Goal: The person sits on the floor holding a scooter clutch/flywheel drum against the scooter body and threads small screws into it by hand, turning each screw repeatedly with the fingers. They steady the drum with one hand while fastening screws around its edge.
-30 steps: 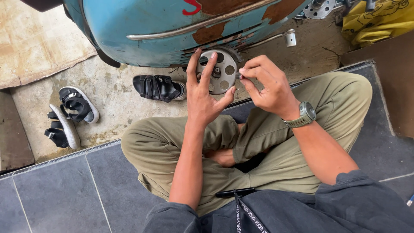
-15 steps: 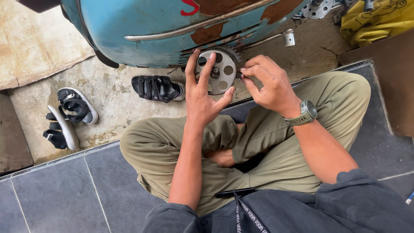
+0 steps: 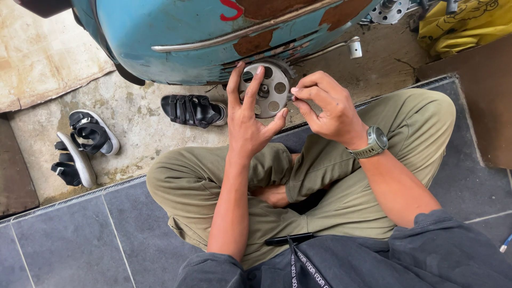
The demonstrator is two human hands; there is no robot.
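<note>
At the far left, on the rough concrete floor [image 3: 144, 114], we see a pair of grey and black sandals [image 3: 80, 146] lying loose, one on its side, well apart from the work. A single black strapped sandal [image 3: 193, 110] lies nearer, just beside the blue, rust-patched scooter body [image 3: 176, 32] that fills the top of the view.

Moving right, our left hand [image 3: 250, 120] is raised with the fingers spread and upright, the fingertips laid against the back of a round toothed metal disc [image 3: 272, 88] and the thumb hooked under its lower edge. We judge that this open, cradling hold keeps the disc's face clear and steady for the other hand to work on. The disc sits above our crossed legs, just in front of the scooter's lower edge. Its flat face, pierced with a ring of round holes, is turned towards us and tilted slightly upward; being circular it has no long axis in its plane, and its central axis points roughly at our eyes.

Our right hand [image 3: 328, 109], with a grey wristwatch [image 3: 373, 143], is curled with thumb and forefinger pressed together at the disc's right rim, seemingly pinching something small; we cannot tell what.

At the far right, a yellow cloth [image 3: 464, 24] lies bunched on the floor, and a brown board [image 3: 480, 106] rests over the dark tiles [image 3: 69, 245] on which we sit.
</note>
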